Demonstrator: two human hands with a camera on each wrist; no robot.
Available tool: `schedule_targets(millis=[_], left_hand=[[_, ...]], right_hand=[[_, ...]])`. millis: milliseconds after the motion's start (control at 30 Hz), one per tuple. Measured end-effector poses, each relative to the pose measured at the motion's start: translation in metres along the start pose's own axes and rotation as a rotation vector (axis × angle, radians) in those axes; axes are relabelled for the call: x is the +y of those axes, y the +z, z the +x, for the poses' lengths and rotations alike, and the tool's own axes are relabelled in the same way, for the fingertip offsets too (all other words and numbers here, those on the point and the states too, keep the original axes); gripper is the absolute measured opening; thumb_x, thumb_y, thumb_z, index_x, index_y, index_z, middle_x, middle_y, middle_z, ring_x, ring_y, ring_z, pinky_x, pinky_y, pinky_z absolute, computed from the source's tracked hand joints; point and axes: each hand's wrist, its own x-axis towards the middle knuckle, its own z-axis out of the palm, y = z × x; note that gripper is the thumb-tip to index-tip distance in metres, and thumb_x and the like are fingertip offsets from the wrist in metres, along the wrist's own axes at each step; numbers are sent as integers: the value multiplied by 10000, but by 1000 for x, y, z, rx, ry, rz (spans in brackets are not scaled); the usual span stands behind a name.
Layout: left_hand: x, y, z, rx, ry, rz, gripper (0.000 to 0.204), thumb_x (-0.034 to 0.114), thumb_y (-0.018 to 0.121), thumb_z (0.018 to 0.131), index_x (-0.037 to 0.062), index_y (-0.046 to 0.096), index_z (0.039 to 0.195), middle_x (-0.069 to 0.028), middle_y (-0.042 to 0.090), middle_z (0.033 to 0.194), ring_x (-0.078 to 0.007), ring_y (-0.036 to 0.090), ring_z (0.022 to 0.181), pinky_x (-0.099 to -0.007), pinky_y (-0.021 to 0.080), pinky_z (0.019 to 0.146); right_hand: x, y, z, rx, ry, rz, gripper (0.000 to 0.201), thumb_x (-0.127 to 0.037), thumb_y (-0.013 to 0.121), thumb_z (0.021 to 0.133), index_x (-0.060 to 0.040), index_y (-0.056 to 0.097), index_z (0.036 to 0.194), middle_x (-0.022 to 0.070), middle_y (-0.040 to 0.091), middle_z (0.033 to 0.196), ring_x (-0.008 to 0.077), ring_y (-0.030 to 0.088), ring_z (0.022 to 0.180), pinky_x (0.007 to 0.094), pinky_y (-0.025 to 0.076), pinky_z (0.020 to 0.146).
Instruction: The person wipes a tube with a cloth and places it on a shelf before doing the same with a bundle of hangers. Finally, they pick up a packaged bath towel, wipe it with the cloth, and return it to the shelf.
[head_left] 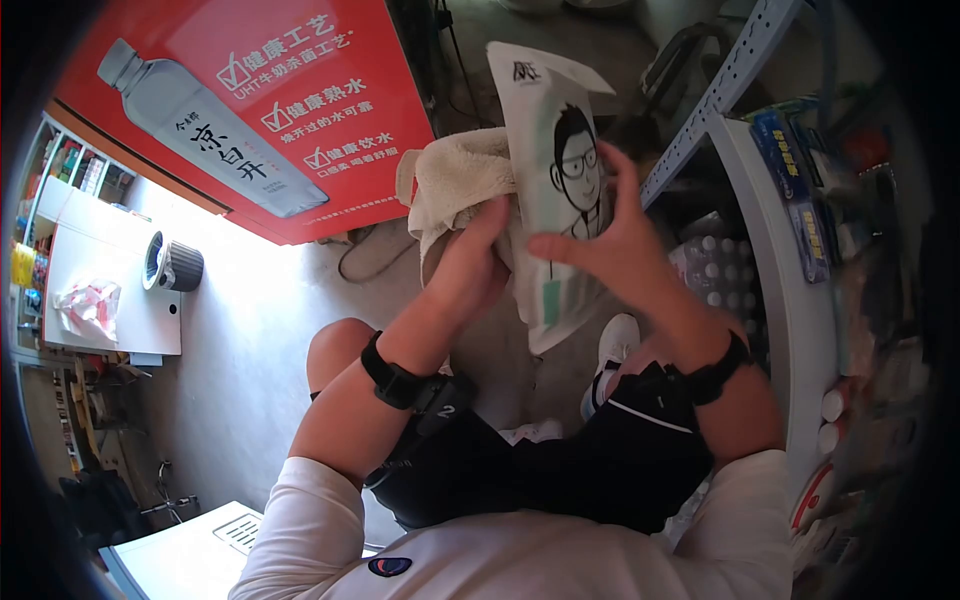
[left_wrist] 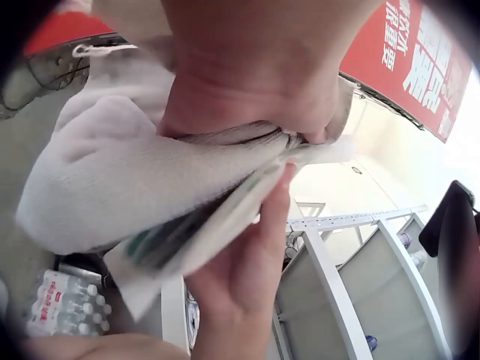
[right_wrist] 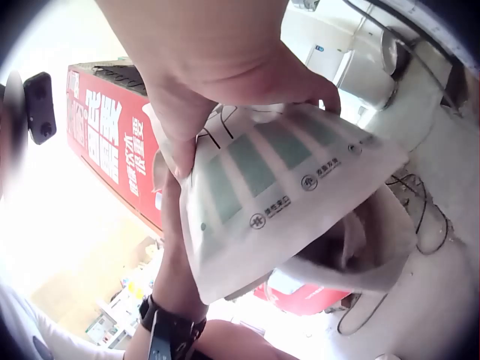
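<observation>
A white package (head_left: 573,200) with a cartoon face in glasses is upright in the head view, gripped by my right hand (head_left: 625,240) with the thumb across its front. My left hand (head_left: 470,262) holds a beige cloth (head_left: 462,180) just left of the package. In the left wrist view the cloth (left_wrist: 142,172) bunches under my left hand (left_wrist: 251,97), beside the package's edge. The right wrist view shows green stripes on the package (right_wrist: 277,165), with my right hand (right_wrist: 232,75) spread over its top; the cloth lies behind it.
A red box (head_left: 350,60) with a printed bottle stands ahead to the left. To the right is a metal shelf (head_left: 765,260) with packaged goods, with wrapped bottles (head_left: 715,270) beside it. A bin (head_left: 180,262) is at the far left.
</observation>
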Motion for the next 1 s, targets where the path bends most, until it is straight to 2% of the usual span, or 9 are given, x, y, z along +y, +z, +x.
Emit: schedule_targets(millis=[100,200,300,400,467,600,667,767,1000], left_hand=[[-4,-1,-3,48,7,122,481,149,555,894,51,381,1332,-84,473,1305,-208,460,1204,-341,385,995],[-4,-9,-2,323,117,688,504,150,633,843,38,442,1295,-92,500,1272,-187,480,1169,-316,400,968],[13,-20,14,354,222,640,512,193,682,802,30,499,1252,-89,522,1245,-167,494,1140,-301,404,952],[32,-25,17,257,102,707,479,198,692,786,35,538,1209,-80,543,1216,-167,509,1115,-305,408,948],[30,-19,8,238,185,979,461,203,692,782,52,550,1194,-77,555,1193,-188,521,1101,-317,409,945],[23,-23,6,8,427,1490,444,223,680,788,94,555,1194,-73,567,1177,-228,535,1091,-337,408,948],[25,-21,6,29,368,1593,488,229,691,776,83,537,1215,-84,560,1195,-230,525,1117,-347,390,972],[25,-25,6,63,383,1730,517,243,694,771,84,524,1233,-92,553,1213,-239,515,1139,-352,374,988],[23,-46,17,257,295,2092,513,264,585,856,92,434,1315,-118,467,1322,-260,421,1243,-350,301,1050]], right_hand=[[12,-9,5,-7,-7,-93,1065,-348,874,559,-21,233,1344,208,392,1254,306,439,1166,402,387,978],[18,-6,0,61,-115,-240,978,-296,860,601,-40,258,1328,173,445,1184,279,507,1096,360,440,921],[7,-13,3,119,75,148,845,-206,821,672,-51,282,1305,130,490,1080,231,577,966,293,485,818],[8,-28,9,245,-16,270,759,-85,758,728,-57,278,1315,102,500,1011,181,594,886,260,499,768],[10,-35,13,299,-71,284,804,-50,747,726,-81,246,1355,111,496,1019,162,584,884,271,496,779],[15,-46,20,326,-225,137,559,-61,719,760,-79,444,1245,77,498,1031,138,573,870,264,482,758],[32,-54,25,212,-318,10,353,-115,698,798,-65,573,1125,45,518,999,117,566,857,248,467,734],[17,-54,17,358,-175,-153,212,-231,640,862,-36,653,944,5,577,882,82,554,801,223,440,698],[14,-58,10,269,-21,26,293,-325,639,860,-45,659,944,-12,625,751,50,542,693,201,427,659]])
